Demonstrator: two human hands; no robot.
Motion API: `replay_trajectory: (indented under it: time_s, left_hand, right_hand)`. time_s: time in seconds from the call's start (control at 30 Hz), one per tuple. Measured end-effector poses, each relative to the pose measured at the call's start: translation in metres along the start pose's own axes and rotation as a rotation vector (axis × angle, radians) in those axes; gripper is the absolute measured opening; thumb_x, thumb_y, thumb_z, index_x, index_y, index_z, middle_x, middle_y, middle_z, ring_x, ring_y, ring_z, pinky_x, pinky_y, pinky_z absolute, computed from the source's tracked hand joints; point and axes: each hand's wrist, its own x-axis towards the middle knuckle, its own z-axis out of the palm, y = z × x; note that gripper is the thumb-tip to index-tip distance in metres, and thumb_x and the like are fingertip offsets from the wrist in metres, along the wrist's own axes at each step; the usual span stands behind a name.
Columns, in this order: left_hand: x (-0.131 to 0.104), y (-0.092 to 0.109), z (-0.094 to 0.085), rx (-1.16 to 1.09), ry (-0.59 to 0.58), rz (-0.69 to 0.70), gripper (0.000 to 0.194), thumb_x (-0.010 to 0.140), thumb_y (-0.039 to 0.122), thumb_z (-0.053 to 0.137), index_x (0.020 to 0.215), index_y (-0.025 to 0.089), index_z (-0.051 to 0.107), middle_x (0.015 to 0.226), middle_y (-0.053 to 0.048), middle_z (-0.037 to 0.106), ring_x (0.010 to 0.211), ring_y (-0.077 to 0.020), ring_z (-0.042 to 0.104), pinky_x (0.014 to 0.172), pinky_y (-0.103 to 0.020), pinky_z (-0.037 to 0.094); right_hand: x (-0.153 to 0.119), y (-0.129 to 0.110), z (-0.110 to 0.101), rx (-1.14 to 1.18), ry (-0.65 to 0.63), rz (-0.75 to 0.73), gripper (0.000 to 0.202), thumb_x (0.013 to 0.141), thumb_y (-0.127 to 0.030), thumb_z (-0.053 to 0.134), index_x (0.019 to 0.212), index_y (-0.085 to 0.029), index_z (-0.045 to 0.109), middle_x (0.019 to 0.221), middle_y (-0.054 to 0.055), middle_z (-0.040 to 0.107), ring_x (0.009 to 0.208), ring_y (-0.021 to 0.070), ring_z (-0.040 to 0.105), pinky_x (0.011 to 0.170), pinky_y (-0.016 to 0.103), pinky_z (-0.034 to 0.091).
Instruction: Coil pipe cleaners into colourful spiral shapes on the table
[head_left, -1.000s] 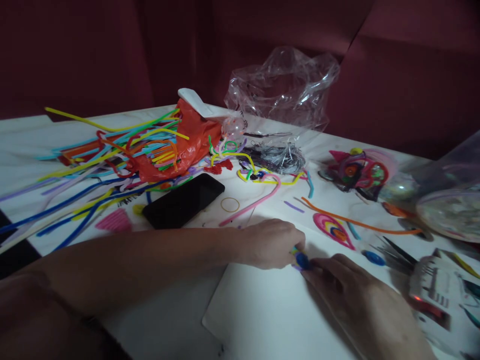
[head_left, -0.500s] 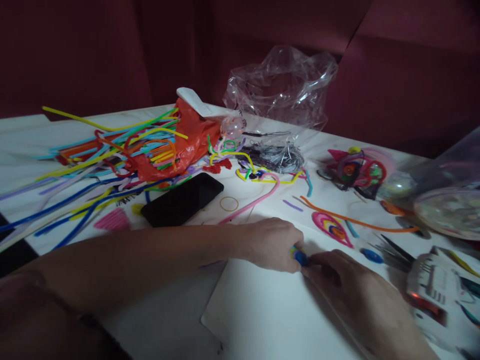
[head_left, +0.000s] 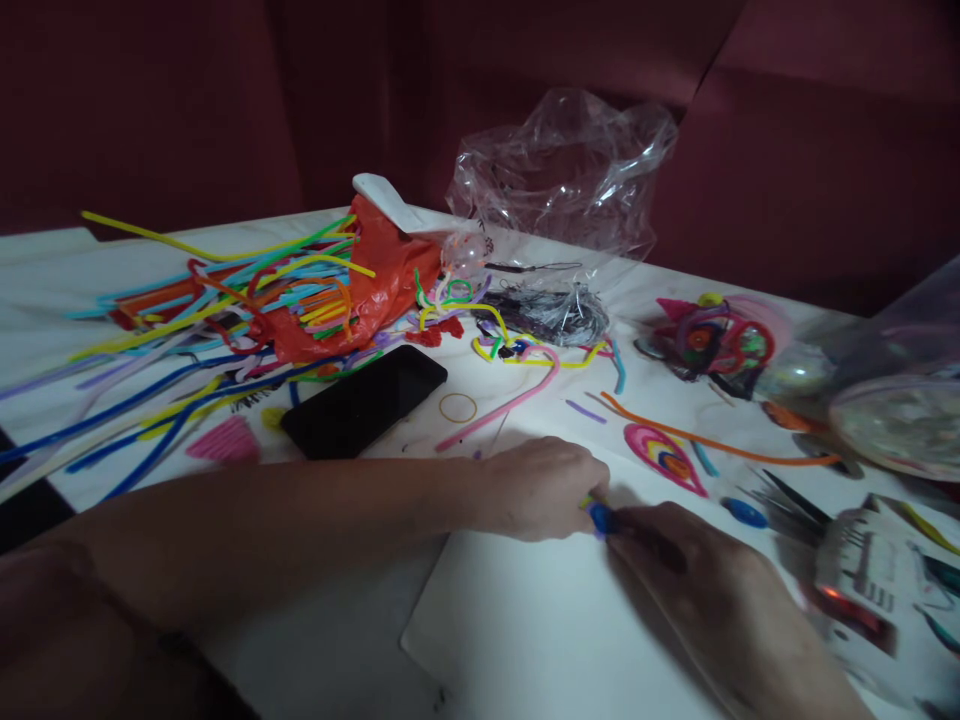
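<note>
Over a white sheet [head_left: 517, 620], my two hands meet at a small blue-and-yellow pipe-cleaner piece [head_left: 598, 517]. My left hand [head_left: 544, 490] is closed around its left end, and most of the piece is hidden in the fist. From the right, the fingertips of my right hand [head_left: 697, 565] pinch the blue end; those fingers are dark and partly blurred. Beyond my right hand lies a teardrop shape of coiled pipe cleaners [head_left: 664, 458] in pink, yellow, blue and orange. A blue oval piece [head_left: 745, 513] rests to its right.
Behind my left arm are a black phone [head_left: 367, 400], a rubber band [head_left: 457, 408] and many loose pipe cleaners [head_left: 180, 340] by a red bag [head_left: 397, 265]. A clear plastic bag [head_left: 562, 180] stands at the back. Scissors [head_left: 795, 500] and a glue gun [head_left: 855, 580] seem to lie at right.
Both hands stay at nearly the same spot. My right hand's fingers have shifted slightly around the blue end, and the left forearm sits a touch lower.
</note>
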Motion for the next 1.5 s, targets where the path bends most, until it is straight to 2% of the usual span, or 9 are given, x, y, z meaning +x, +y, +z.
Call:
replay_trajectory:
  time_s: [0.37, 0.57, 0.63, 0.8, 0.87, 0.97, 1.17, 1.3, 1.5]
  left_hand:
    - [0.000, 0.001, 0.001, -0.023, 0.030, -0.023, 0.011, 0.071, 0.025, 0.057, 0.076, 0.015, 0.059, 0.072, 0.000, 0.058, 0.063, -0.0099, 0.048, 0.053, -0.020, 0.031]
    - [0.000, 0.002, 0.001, -0.041, 0.030, -0.038, 0.012, 0.070, 0.019, 0.055, 0.081, 0.016, 0.060, 0.076, 0.000, 0.060, 0.066, -0.0105, 0.050, 0.056, -0.021, 0.033]
    - [0.000, 0.002, 0.001, -0.035, 0.041, -0.035, 0.012, 0.070, 0.019, 0.055, 0.080, 0.017, 0.060, 0.076, 0.000, 0.060, 0.066, -0.0103, 0.050, 0.056, -0.021, 0.033]
    - [-0.001, 0.004, 0.001, -0.013, 0.042, -0.052, 0.014, 0.068, 0.018, 0.052, 0.080, 0.016, 0.060, 0.077, -0.001, 0.061, 0.066, -0.0114, 0.051, 0.055, -0.021, 0.032]
    - [-0.002, 0.004, 0.000, -0.015, 0.034, -0.054, 0.016, 0.068, 0.016, 0.051, 0.081, 0.016, 0.061, 0.078, -0.001, 0.061, 0.067, -0.0115, 0.051, 0.055, -0.022, 0.032]
    - [-0.002, 0.004, 0.000, -0.045, 0.037, -0.055, 0.018, 0.067, 0.015, 0.051, 0.083, 0.017, 0.061, 0.080, 0.000, 0.062, 0.068, -0.0110, 0.051, 0.056, -0.021, 0.032]
    - [-0.001, 0.004, 0.001, -0.016, 0.049, -0.059, 0.018, 0.068, 0.017, 0.051, 0.082, 0.016, 0.061, 0.077, -0.001, 0.062, 0.066, -0.0111, 0.051, 0.055, -0.022, 0.032]
    - [-0.001, 0.005, 0.001, -0.007, 0.037, -0.049, 0.018, 0.068, 0.016, 0.051, 0.083, 0.016, 0.061, 0.080, -0.001, 0.063, 0.069, -0.0116, 0.052, 0.056, -0.021, 0.033]
    - [-0.001, 0.005, 0.001, 0.016, 0.032, -0.053, 0.013, 0.068, 0.017, 0.050, 0.077, 0.016, 0.059, 0.077, -0.001, 0.061, 0.066, -0.0118, 0.051, 0.053, -0.022, 0.032]
  right_hand:
    - [-0.002, 0.009, 0.004, 0.080, -0.041, 0.061, 0.032, 0.076, -0.045, 0.041, 0.085, -0.023, 0.063, 0.068, -0.001, 0.058, 0.054, 0.0182, 0.055, 0.053, 0.025, 0.048]
    - [-0.001, -0.002, 0.002, -0.041, 0.040, -0.083, 0.033, 0.079, -0.042, 0.036, 0.076, -0.025, 0.064, 0.060, -0.003, 0.056, 0.046, 0.0157, 0.053, 0.035, 0.021, 0.038]
    - [-0.002, -0.001, 0.003, 0.007, -0.015, -0.012, 0.034, 0.078, -0.044, 0.038, 0.079, -0.024, 0.065, 0.062, -0.002, 0.057, 0.049, 0.0171, 0.054, 0.040, 0.022, 0.040]
    - [0.003, 0.008, -0.013, 0.462, -0.378, 0.186, 0.044, 0.077, -0.053, 0.049, 0.094, -0.015, 0.064, 0.084, 0.007, 0.060, 0.073, 0.0222, 0.057, 0.055, 0.022, 0.048]
    - [0.006, 0.008, -0.024, 0.535, -0.375, 0.245, 0.049, 0.075, -0.057, 0.049, 0.092, -0.013, 0.064, 0.083, 0.008, 0.060, 0.070, 0.0224, 0.057, 0.053, 0.022, 0.049]
    - [0.009, 0.010, -0.032, 0.472, -0.226, 0.367, 0.051, 0.063, -0.060, 0.051, 0.078, -0.013, 0.066, 0.076, 0.010, 0.060, 0.063, 0.0237, 0.056, 0.047, 0.024, 0.047]
    - [0.003, 0.017, -0.012, 0.280, -0.206, 0.288, 0.040, 0.067, -0.056, 0.050, 0.080, -0.023, 0.067, 0.078, 0.003, 0.060, 0.071, 0.0232, 0.055, 0.061, 0.027, 0.044]
    - [0.002, 0.017, -0.001, 0.260, -0.191, 0.249, 0.034, 0.068, -0.054, 0.049, 0.076, -0.026, 0.066, 0.069, 0.000, 0.057, 0.060, 0.0202, 0.050, 0.050, 0.027, 0.034]
    - [0.008, 0.020, -0.002, 0.504, -0.393, 0.279, 0.044, 0.071, -0.052, 0.047, 0.086, -0.015, 0.065, 0.076, 0.004, 0.059, 0.067, 0.0196, 0.052, 0.053, 0.023, 0.041]
